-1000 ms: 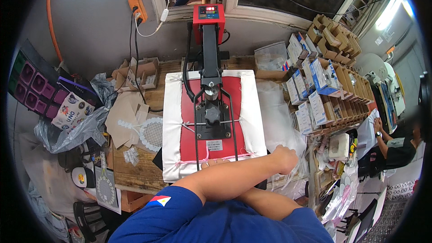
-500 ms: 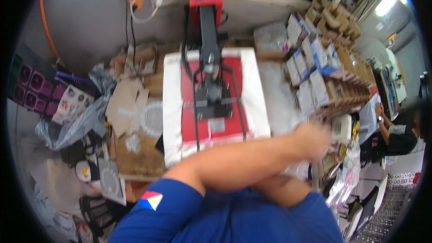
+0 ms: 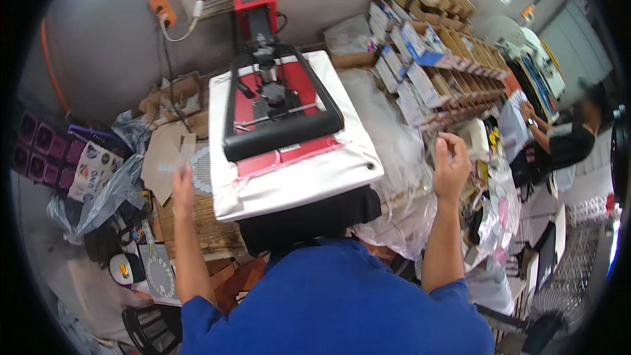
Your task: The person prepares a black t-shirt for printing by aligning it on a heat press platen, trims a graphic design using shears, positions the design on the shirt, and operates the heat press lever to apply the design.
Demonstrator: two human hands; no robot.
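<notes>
My left hand [image 3: 183, 187] is raised at the left side of a heat press, its fingers extended and a little blurred, with nothing visible in it. Out to the right of the press is my right hand [image 3: 452, 169], its fingers loosely bent and apart, also holding nothing. Between them stands the heat press with a red upper plate [image 3: 302, 82] and a thick black handle [image 3: 284, 135] across its front. White cloth [image 3: 305, 181] covers the pad beneath the plate. Dark fabric [image 3: 322, 217] hangs below the pad's front edge, close to my body.
Left of the press, a cardboard piece [image 3: 164, 161] lies on a wooden table [image 3: 213, 230]. Clear plastic wrap [image 3: 378, 138] covers the right side. Farther right are cardboard bins [image 3: 453, 89] with packets, and a person [image 3: 572, 138] handling pale material. A white-fronted cap [image 3: 123, 268] lies lower left.
My forearms were crossed in front of the press and are now apart, one hand on each side. The black handle and dark fabric have come into view. My viewpoint has shifted.
</notes>
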